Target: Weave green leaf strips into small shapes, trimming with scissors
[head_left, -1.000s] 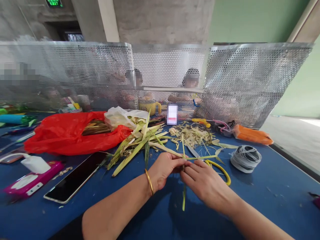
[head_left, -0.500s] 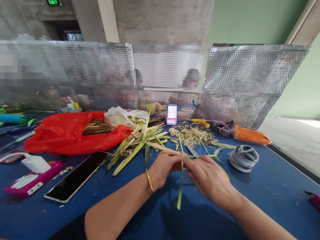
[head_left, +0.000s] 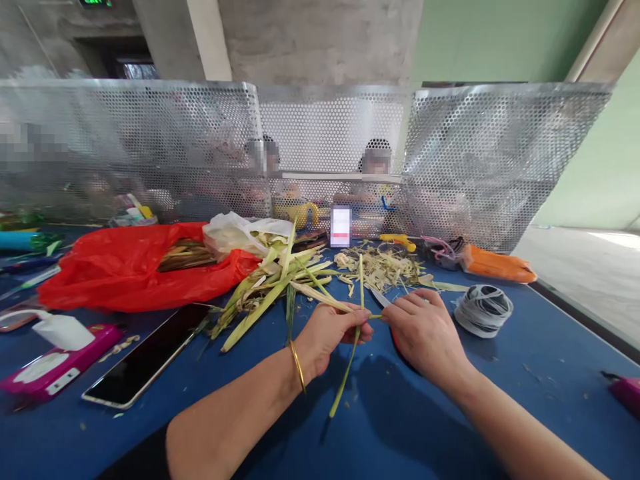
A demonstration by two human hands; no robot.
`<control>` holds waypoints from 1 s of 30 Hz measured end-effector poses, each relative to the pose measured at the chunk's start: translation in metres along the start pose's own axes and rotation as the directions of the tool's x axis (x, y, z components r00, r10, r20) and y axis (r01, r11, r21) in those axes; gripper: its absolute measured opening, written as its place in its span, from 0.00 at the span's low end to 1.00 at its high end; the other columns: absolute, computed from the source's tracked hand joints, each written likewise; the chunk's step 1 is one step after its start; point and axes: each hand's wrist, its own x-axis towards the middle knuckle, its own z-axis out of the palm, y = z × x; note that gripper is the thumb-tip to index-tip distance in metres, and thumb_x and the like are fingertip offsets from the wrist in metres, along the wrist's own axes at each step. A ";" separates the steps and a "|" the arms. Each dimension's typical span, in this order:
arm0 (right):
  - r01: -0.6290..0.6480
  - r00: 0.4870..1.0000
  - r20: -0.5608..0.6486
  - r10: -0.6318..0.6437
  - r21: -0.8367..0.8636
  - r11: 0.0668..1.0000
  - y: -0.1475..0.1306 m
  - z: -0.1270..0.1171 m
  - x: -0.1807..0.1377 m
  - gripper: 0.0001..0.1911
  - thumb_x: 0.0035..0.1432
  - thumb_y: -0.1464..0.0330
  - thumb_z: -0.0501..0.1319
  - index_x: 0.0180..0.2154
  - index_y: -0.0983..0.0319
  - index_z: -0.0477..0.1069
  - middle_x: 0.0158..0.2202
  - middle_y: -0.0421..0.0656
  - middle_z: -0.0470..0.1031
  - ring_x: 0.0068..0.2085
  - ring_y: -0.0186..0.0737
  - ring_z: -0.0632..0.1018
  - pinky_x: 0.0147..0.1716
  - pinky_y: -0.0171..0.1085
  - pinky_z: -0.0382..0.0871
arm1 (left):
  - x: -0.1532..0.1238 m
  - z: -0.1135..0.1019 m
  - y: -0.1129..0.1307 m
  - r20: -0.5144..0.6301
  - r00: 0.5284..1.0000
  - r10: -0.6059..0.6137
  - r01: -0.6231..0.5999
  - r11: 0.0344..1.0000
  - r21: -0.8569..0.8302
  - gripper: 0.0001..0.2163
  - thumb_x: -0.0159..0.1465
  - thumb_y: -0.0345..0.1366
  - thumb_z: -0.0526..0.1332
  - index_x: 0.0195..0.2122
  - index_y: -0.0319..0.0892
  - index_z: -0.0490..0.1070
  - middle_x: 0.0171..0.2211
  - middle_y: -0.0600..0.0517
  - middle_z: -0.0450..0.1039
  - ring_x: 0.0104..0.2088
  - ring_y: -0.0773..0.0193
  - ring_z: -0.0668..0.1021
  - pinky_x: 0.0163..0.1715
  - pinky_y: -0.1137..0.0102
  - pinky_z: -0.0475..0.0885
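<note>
My left hand (head_left: 330, 333), with a gold bangle (head_left: 299, 365) on the wrist, pinches a narrow green leaf strip (head_left: 345, 380) that hangs down toward the blue table (head_left: 410, 427). My right hand (head_left: 425, 333) is closed on a crossing strip right beside it, fingertips almost touching the left hand's. A pile of long green and pale leaves (head_left: 270, 287) lies just behind my left hand. Scissors (head_left: 381, 298) lie partly hidden behind my right hand.
A red plastic bag (head_left: 130, 267), a white bag (head_left: 235, 235), a dark phone (head_left: 145, 363) and a pink case (head_left: 55, 363) lie at left. Leaf scraps (head_left: 383, 267), a grey band coil (head_left: 483, 308) and an orange tool (head_left: 495, 265) lie at right. A perforated metal screen (head_left: 320, 153) has people behind it.
The hanging strip has swung leftward and tilted. My right hand has lifted and moved back, now covering the yellow-handled scissors. The head view shifted slightly.
</note>
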 end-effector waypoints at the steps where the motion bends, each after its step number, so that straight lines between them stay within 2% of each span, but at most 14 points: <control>1: 0.000 1.000 -0.005 0.000 0.014 1.000 0.001 0.000 0.000 0.12 0.61 0.74 0.55 0.25 0.61 0.70 0.23 0.39 0.72 0.29 0.38 0.72 0.44 0.41 0.56 | 0.000 0.000 0.000 0.006 1.000 -0.012 0.012 1.000 -0.010 0.08 0.52 0.35 0.69 0.30 0.36 0.74 0.21 0.51 0.76 0.23 0.67 0.77 0.28 0.72 0.72; 6: 0.013 0.998 -0.067 -0.011 0.026 1.000 0.005 0.000 0.001 0.10 0.64 0.72 0.53 0.37 0.61 0.73 0.29 0.42 0.76 0.34 0.39 0.75 0.51 0.43 0.55 | -0.003 0.001 0.004 0.052 0.998 -0.022 0.024 0.998 -0.049 0.11 0.56 0.38 0.67 0.35 0.36 0.76 0.31 0.45 0.80 0.29 0.64 0.80 0.33 0.71 0.73; 9: 0.049 0.995 -0.086 -0.048 0.003 0.999 0.006 0.000 0.000 0.11 0.64 0.74 0.51 0.37 0.61 0.72 0.28 0.41 0.76 0.33 0.38 0.75 0.54 0.44 0.53 | -0.005 0.000 0.007 0.138 0.990 -0.026 0.027 1.000 -0.003 0.13 0.58 0.37 0.65 0.41 0.36 0.76 0.35 0.43 0.80 0.32 0.63 0.81 0.34 0.71 0.73; 14: 0.076 0.981 -0.184 -0.064 0.059 0.995 0.016 -0.005 0.001 0.13 0.62 0.77 0.51 0.36 0.59 0.72 0.30 0.40 0.77 0.33 0.37 0.76 0.55 0.45 0.53 | 0.000 -0.013 0.015 0.368 0.928 -0.049 0.069 0.997 -0.040 0.20 0.55 0.29 0.65 0.51 0.40 0.72 0.42 0.43 0.79 0.38 0.59 0.81 0.39 0.69 0.73; 17: 0.130 0.975 -0.198 -0.099 0.154 0.979 0.022 -0.010 0.003 0.13 0.62 0.77 0.51 0.37 0.59 0.72 0.32 0.40 0.78 0.35 0.36 0.77 0.55 0.45 0.54 | 0.003 -0.020 0.020 0.450 0.890 -0.076 0.145 0.982 -0.120 0.17 0.58 0.33 0.62 0.49 0.37 0.73 0.42 0.40 0.78 0.38 0.57 0.81 0.38 0.68 0.74; 19: 0.171 0.974 -0.182 -0.137 0.184 0.968 0.023 -0.010 0.004 0.13 0.62 0.77 0.51 0.39 0.59 0.73 0.34 0.40 0.78 0.38 0.37 0.77 0.55 0.47 0.54 | 0.004 -0.022 0.021 0.474 0.871 -0.128 0.215 0.967 -0.134 0.17 0.60 0.39 0.59 0.48 0.35 0.73 0.41 0.39 0.78 0.36 0.56 0.81 0.31 0.70 0.74; 21: 0.189 0.971 -0.178 -0.157 0.177 0.966 0.021 -0.009 0.004 0.13 0.63 0.76 0.51 0.39 0.58 0.73 0.34 0.40 0.78 0.39 0.38 0.77 0.55 0.48 0.54 | 0.003 -0.021 0.019 0.435 0.886 -0.160 0.225 0.969 -0.101 0.18 0.61 0.44 0.59 0.46 0.35 0.74 0.39 0.40 0.79 0.34 0.58 0.81 0.24 0.74 0.72; 24: 0.175 0.965 -0.217 -0.146 0.119 0.977 0.015 -0.008 0.003 0.11 0.63 0.74 0.54 0.40 0.59 0.73 0.36 0.42 0.79 0.42 0.41 0.77 0.54 0.47 0.57 | 0.001 -0.015 0.014 0.308 0.940 -0.146 0.160 0.987 -0.020 0.13 0.57 0.38 0.66 0.41 0.37 0.74 0.36 0.44 0.80 0.28 0.65 0.80 0.18 0.80 0.66; 27: 0.113 0.917 -0.388 -0.093 0.030 0.993 0.010 -0.013 0.000 0.09 0.60 0.73 0.59 0.43 0.60 0.72 0.40 0.45 0.79 0.47 0.45 0.76 0.52 0.46 0.60 | 0.001 -0.010 0.010 0.210 0.967 -0.144 0.159 0.986 -0.056 0.09 0.56 0.32 0.66 0.38 0.38 0.73 0.34 0.46 0.80 0.25 0.68 0.79 0.17 0.80 0.66; 29: 0.070 0.864 -0.499 -0.058 0.007 0.998 0.008 -0.017 -0.002 0.09 0.57 0.73 0.62 0.41 0.59 0.73 0.37 0.44 0.79 0.45 0.44 0.76 0.50 0.45 0.62 | 0.002 -0.007 0.009 0.177 0.976 -0.131 0.154 0.980 -0.123 0.06 0.57 0.32 0.65 0.36 0.38 0.73 0.34 0.47 0.79 0.24 0.69 0.78 0.17 0.79 0.66; 30: 0.059 0.863 -0.503 -0.039 0.024 0.998 0.007 -0.017 -0.002 0.07 0.57 0.73 0.63 0.39 0.59 0.73 0.36 0.43 0.79 0.43 0.44 0.77 0.50 0.44 0.62 | 0.002 -0.006 0.010 0.172 0.978 -0.122 0.149 0.977 -0.154 0.06 0.57 0.31 0.64 0.36 0.38 0.73 0.34 0.47 0.79 0.24 0.70 0.78 0.17 0.79 0.66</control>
